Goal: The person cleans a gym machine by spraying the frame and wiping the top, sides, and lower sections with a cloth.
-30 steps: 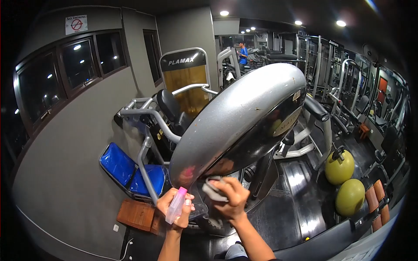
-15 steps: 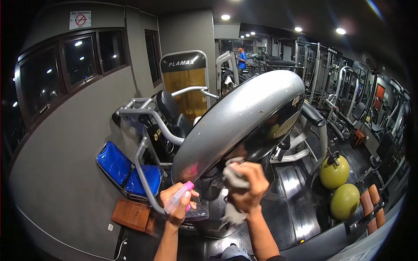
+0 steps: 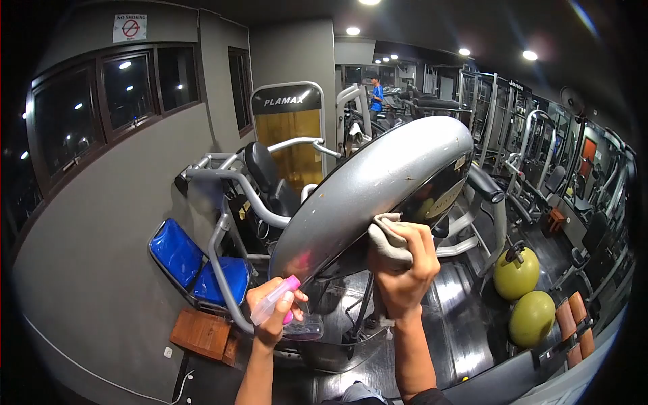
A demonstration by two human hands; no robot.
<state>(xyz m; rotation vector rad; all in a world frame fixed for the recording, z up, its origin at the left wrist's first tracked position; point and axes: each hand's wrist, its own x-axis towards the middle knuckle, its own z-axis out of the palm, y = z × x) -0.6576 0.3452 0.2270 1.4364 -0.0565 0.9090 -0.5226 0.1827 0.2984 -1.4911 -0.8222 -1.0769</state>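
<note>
My left hand [image 3: 268, 312] is wrapped round a clear spray bottle [image 3: 307, 329] with a pink and translucent spray head, low and near the bottom end of the machine cover. In my right hand [image 3: 407, 273] is a folded grey cloth [image 3: 390, 243], pressed up at the dark side panel of that cover. The big silver machine cover [image 3: 378, 172] slants from lower left to upper right in front of me, with small scuffs on its surface. Part of its dark panel is hidden behind my right hand and the cloth.
A blue padded chair [image 3: 196, 260] and a wooden box [image 3: 200, 336] stand at the left by the wall. Behind the cover is a Plamax machine [image 3: 287, 101]. Two green balls [image 3: 518, 273] rest at the right. A person in blue [image 3: 376, 94] is far back among the equipment.
My right hand with the cloth has moved up and to the right along the cover's dark side. My left hand keeps the spray bottle in nearly the same place.
</note>
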